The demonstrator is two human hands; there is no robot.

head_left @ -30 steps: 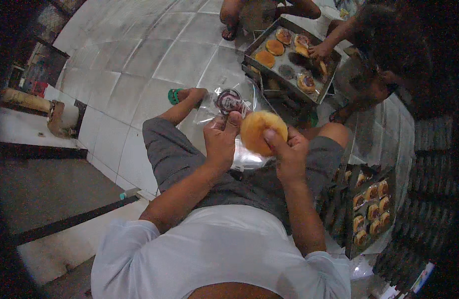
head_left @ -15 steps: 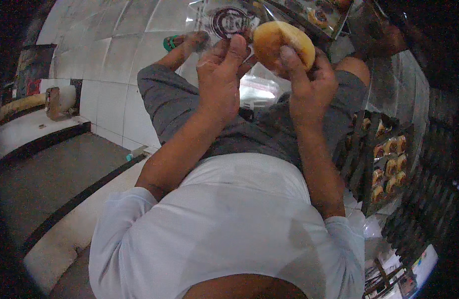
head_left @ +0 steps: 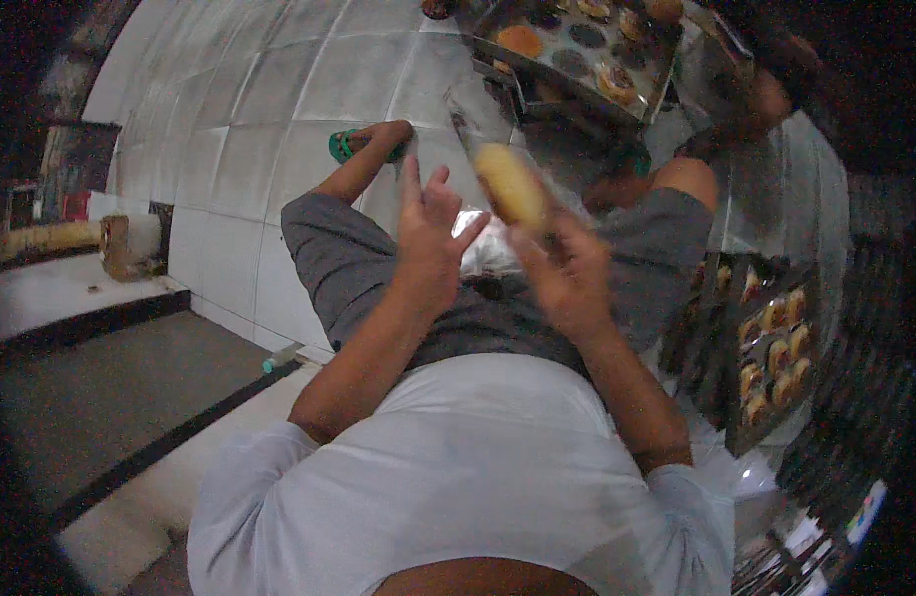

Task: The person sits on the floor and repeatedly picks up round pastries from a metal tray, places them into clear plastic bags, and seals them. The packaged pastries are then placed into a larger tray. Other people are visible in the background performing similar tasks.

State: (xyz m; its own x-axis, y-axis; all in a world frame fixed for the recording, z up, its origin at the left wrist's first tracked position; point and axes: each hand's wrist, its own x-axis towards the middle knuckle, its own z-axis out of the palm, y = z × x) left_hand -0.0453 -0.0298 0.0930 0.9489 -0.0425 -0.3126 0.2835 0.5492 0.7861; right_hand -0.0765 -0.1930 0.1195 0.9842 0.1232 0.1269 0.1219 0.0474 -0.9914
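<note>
A golden bread roll point(head_left: 511, 187) is in my right hand point(head_left: 567, 273), tilted and smeared by motion. A clear plastic bag point(head_left: 468, 124) stretches up and left from the roll; whether the roll is fully inside it I cannot tell. To the left of it, my left hand point(head_left: 430, 233) is empty, its fingers spread apart and not touching the roll. Shiny clear plastic point(head_left: 481, 246) lies low between my legs, just beyond my lap and partly behind my hands.
A dark baking tray point(head_left: 657, 77) with several rolls and empty round hollows stands at the far right. Another person's arm point(head_left: 761, 104) is beside it. Filled rolls in clear wrapping lie on a dark tray point(head_left: 741, 437) at my right. A raised ledge point(head_left: 130, 397) runs at my left.
My left hand has let go of the plastic bag and opened. My right hand has moved down and left with the roll, turning it. More of the far tray shows.
</note>
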